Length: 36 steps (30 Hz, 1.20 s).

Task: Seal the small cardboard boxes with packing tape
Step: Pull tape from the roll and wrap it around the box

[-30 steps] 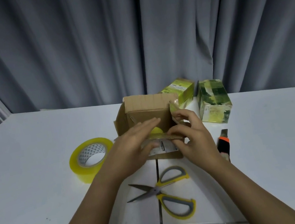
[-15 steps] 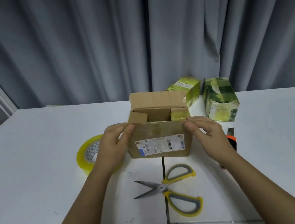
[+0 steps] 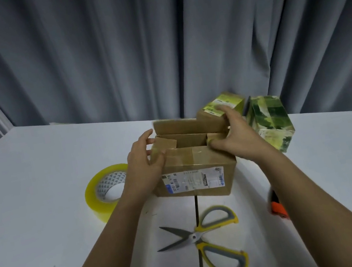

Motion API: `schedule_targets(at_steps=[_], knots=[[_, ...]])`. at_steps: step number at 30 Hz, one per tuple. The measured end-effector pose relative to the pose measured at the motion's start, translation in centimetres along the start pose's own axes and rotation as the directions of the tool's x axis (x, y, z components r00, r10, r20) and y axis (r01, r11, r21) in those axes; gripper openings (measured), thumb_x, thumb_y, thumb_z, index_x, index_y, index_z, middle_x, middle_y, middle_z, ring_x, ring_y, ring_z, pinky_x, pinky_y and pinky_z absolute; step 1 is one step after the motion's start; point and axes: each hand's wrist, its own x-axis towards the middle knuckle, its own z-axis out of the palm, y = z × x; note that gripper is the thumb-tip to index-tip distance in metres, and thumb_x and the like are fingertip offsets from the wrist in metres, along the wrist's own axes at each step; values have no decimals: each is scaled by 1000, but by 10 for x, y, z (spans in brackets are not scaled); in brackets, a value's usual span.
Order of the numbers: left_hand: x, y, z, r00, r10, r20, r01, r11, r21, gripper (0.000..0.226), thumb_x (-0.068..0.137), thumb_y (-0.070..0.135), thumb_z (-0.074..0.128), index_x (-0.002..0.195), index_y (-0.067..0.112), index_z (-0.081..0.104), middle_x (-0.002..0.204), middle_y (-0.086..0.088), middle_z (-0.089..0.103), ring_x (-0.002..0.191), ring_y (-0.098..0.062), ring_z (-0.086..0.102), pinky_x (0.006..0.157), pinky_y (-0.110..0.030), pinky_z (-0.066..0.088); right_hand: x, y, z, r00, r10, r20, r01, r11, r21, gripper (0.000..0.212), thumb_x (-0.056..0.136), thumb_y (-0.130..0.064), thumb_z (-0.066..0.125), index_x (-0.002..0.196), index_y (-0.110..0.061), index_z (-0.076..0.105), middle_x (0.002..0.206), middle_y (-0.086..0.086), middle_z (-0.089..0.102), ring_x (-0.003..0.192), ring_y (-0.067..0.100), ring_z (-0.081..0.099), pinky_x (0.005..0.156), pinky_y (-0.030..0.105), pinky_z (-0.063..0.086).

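Observation:
A brown cardboard box [image 3: 195, 177] with a white shipping label stands upright on the white table [image 3: 39, 192], its top flaps partly open. My left hand [image 3: 144, 160] holds the box's left top corner, thumb on the near flap. My right hand [image 3: 238, 136] grips the right end, fingers reaching over the far flap and thumb on the small side flap. A yellow roll of packing tape [image 3: 104, 190] lies flat just left of the box, partly behind my left wrist.
Two green patterned boxes [image 3: 269, 123] [image 3: 224, 103] stand behind the brown one on the right. Yellow-handled scissors [image 3: 210, 238] lie open in front. An orange and black cutter [image 3: 277, 207] shows beside my right forearm. Grey curtains hang behind the table.
The box has turned upright and come nearer. Both hands moved from its front and sides up to the top flaps, the right one reaching over the far flap.

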Motion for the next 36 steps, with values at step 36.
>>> schedule_targets(at_steps=[36], knots=[[19, 32, 5, 797, -16, 603, -482, 585, 652, 80, 87, 69, 35, 152, 29, 8, 160, 3, -2, 146, -19, -11, 117, -41, -5, -56, -5, 15, 962, -2, 272, 125, 892, -434, 71, 95, -61, 30, 153, -23, 14, 161, 3, -6, 146, 13, -11, 116, 28, -4]])
